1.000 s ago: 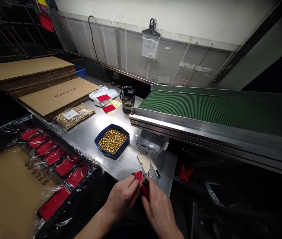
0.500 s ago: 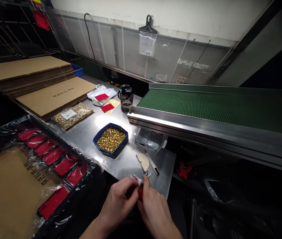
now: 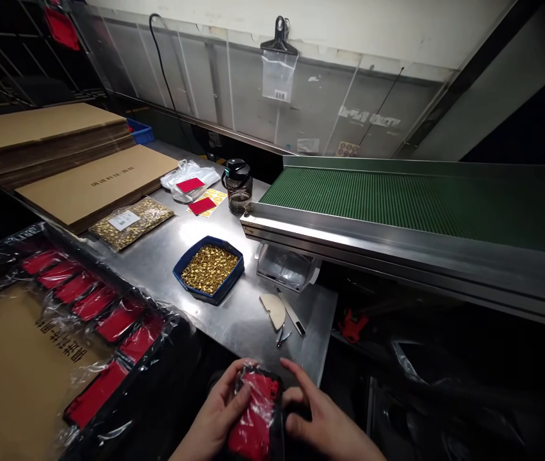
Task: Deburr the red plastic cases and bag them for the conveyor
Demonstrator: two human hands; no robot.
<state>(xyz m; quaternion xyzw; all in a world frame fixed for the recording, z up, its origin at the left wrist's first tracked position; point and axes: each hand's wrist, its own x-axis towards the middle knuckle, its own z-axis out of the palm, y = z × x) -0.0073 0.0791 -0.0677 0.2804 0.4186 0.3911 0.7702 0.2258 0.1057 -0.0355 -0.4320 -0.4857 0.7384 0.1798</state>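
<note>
My left hand [image 3: 221, 406] grips a flat red-and-black piece wrapped in clear plastic [image 3: 254, 416], its thumb lying across the front. Just to the right, my right hand [image 3: 317, 410] has its index finger stretched out and the other fingers loosely bent, with nothing visible in it; whether it touches the wrapped piece's edge I cannot tell. Beyond the hands, on the metal table [image 3: 224, 326], lie a half-round beige disc [image 3: 273, 310], a slim metal tool [image 3: 291, 312] and small tweezer-like snips [image 3: 282, 337]. A blue tray [image 3: 219, 296] of small gold metal parts [image 3: 209, 267] stands farther back.
At left, a plastic-lined box [image 3: 157, 365] holds several similar red pieces [image 3: 94, 392] around cardboard. Cardboard stacks [image 3: 94, 182], a bag of gold parts [image 3: 132, 223] and a dark bottle [image 3: 238, 189] stand behind. A green conveyor [image 3: 363, 202] runs along the right.
My hands have moved apart from their closed-together position. The wrapped red piece now faces up in my left hand, and my right hand has opened beside it. The view has shifted slightly.
</note>
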